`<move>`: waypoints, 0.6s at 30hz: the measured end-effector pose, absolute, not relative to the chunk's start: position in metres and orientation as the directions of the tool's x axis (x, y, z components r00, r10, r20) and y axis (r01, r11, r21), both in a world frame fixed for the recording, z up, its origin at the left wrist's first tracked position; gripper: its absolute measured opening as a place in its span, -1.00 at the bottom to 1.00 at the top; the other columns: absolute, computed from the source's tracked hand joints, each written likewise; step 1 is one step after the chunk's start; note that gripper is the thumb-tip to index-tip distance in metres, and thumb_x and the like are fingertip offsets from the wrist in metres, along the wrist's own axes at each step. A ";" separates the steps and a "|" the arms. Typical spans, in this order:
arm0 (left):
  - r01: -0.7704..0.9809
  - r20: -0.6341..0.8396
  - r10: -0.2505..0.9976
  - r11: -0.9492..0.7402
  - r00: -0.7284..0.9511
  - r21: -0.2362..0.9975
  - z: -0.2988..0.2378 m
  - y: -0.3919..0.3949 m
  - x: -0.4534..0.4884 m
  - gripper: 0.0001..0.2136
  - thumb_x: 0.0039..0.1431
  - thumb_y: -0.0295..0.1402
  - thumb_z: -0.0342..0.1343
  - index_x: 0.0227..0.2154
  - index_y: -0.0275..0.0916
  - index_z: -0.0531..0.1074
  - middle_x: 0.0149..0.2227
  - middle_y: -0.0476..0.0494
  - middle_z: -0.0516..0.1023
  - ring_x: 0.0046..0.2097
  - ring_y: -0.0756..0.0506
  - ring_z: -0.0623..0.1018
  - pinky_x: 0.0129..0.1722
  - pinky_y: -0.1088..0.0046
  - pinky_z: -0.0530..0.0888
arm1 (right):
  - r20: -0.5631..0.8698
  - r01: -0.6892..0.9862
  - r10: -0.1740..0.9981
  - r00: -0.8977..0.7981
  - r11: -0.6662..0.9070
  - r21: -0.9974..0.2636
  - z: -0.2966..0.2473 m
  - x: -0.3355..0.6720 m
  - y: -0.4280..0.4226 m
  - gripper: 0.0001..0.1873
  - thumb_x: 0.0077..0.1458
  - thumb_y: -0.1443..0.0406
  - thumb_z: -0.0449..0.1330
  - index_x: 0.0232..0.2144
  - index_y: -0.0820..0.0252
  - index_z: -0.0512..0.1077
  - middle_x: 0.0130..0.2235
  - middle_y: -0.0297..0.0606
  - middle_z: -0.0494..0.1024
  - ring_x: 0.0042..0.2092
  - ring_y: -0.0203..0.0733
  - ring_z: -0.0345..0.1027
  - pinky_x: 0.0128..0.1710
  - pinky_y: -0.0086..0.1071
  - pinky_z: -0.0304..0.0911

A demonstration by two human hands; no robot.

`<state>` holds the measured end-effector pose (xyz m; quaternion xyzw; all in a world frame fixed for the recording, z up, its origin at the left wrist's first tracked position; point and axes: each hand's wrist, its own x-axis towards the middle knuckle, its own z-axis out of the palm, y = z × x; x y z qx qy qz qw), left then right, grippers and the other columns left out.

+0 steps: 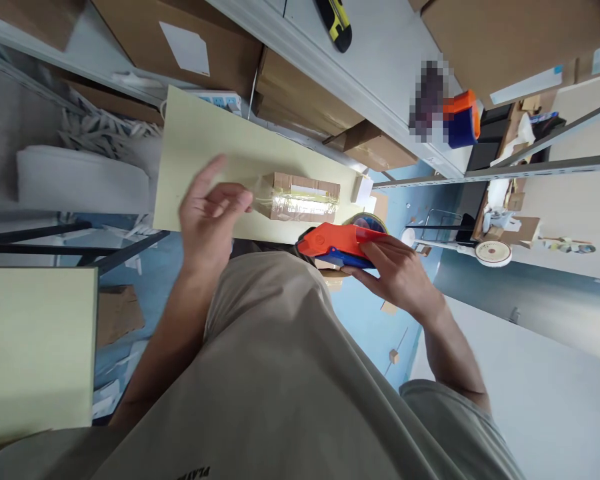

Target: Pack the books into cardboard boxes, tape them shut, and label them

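- Nearest the camera, a taupe cloth shirt (pixel 280 360) spreads in soft folds, its front close to the worktop's near edge.
- A small, oblong brown cardboard box (pixel 305 181) lies on the worktop, wrapped in glossy, wrinkled clear tape (pixel 263 199) that juts past its left end.
- The left hand (pixel 205 217) is at that end, half curled, forefinger raised, thumb tip beside the tape; blur hides whether it grips the film.
- The right hand (pixel 395 273) is closed around a smooth orange-and-blue plastic tape dispenser (pixel 330 240), held over the near edge. A round roll with a yellowish rim (pixel 380 220) shows just behind it.
- The pale yellow-green, flat rectangular worktop (pixel 187 140) has straight edges; its surface reaches well past the box leftward, with narrower strips along both long sides.
- A small white block (pixel 363 190) stands off the box's right end, limiting room there.
- Beyond the far edge, a smooth grey shelf (pixel 375 67) carries a black-and-yellow utility knife (pixel 336 25).
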<state>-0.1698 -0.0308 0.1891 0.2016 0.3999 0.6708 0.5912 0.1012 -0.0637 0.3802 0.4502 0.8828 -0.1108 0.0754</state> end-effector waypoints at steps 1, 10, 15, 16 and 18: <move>-0.665 -0.272 0.944 0.081 -0.189 0.743 0.178 -0.033 -0.168 -0.37 0.00 -0.30 0.60 0.17 -0.03 0.57 -0.34 0.08 0.64 -0.32 0.05 0.58 -0.22 0.53 0.60 | -0.287 0.847 0.798 -0.530 0.511 -0.145 0.377 0.106 -0.059 -0.62 0.47 -0.03 0.16 -0.09 0.15 0.49 -0.21 -0.10 0.68 -0.18 0.00 0.58 -0.18 -0.22 0.41; -0.809 -0.677 0.696 0.242 -0.239 0.535 0.078 -0.040 -0.123 -0.36 0.09 -0.36 0.52 0.22 -0.03 0.43 -0.15 -0.06 0.65 0.06 -0.04 0.65 0.15 0.42 0.54 | -0.726 0.943 0.616 -0.307 0.095 -0.319 0.316 0.091 0.021 -0.43 0.40 -0.20 0.10 -0.28 0.15 0.46 -0.34 -0.26 0.57 -0.35 -0.21 0.38 -0.34 -0.35 0.08; -0.804 -0.777 0.558 0.298 -0.291 0.515 0.037 -0.023 -0.111 -0.27 0.13 -0.44 0.48 0.32 -0.11 0.31 -0.11 -0.15 0.68 0.07 -0.08 0.67 0.12 0.41 0.54 | -0.755 0.937 0.556 -0.348 0.188 -0.294 0.282 0.074 0.059 -0.44 0.39 -0.17 0.12 -0.38 0.16 0.40 -0.39 -0.25 0.51 -0.35 -0.21 0.32 -0.30 -0.32 0.05; -0.798 -0.786 0.539 0.306 -0.305 0.519 0.032 -0.019 -0.108 -0.25 0.15 -0.44 0.47 0.35 -0.13 0.28 -0.10 -0.16 0.69 0.07 -0.09 0.67 0.12 0.40 0.54 | -0.761 0.936 0.545 -0.351 0.198 -0.290 0.278 0.071 0.065 -0.45 0.39 -0.16 0.12 -0.39 0.16 0.40 -0.40 -0.25 0.50 -0.35 -0.21 0.31 -0.29 -0.31 0.06; -0.783 -0.795 0.505 0.320 -0.336 0.533 0.022 -0.013 -0.101 -0.23 0.19 -0.45 0.44 0.40 -0.18 0.22 -0.07 -0.20 0.70 0.07 -0.09 0.68 0.13 0.37 0.54 | -0.770 0.938 0.536 -0.346 0.210 -0.275 0.272 0.067 0.075 -0.47 0.39 -0.13 0.13 -0.38 0.17 0.40 -0.40 -0.25 0.50 -0.34 -0.21 0.31 -0.27 -0.31 0.07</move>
